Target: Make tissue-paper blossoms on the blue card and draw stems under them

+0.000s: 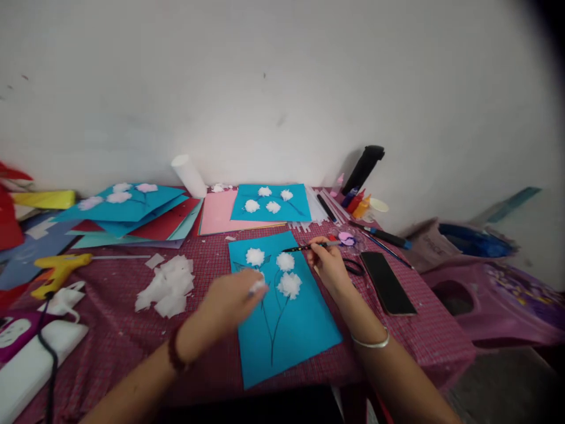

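My left hand (232,294), slightly motion-blurred, hovers over or touches a blue sheet (300,324). Its fingers are drawn together around something whitish at the tips, beside or over a white tuft, and I cannot make out what it is. In my right hand (327,264), at the sheet's right edge, a slim black pen-like tool (295,249) points left. White fluffy flowers (289,285) sit on the sheet above thin dark drawn stems (272,338) with leaves. A pile of torn white pieces (168,285) lies left of the sheet.
A yellow glue gun (62,271) and white power strip (39,365) lie left. Finished-looking blue sheets (119,206) stack behind; another blue sheet (271,203) leans at the wall side. Right are a phone (387,282), scissors (354,267), a cutter (391,238) and paint bottles (362,207).
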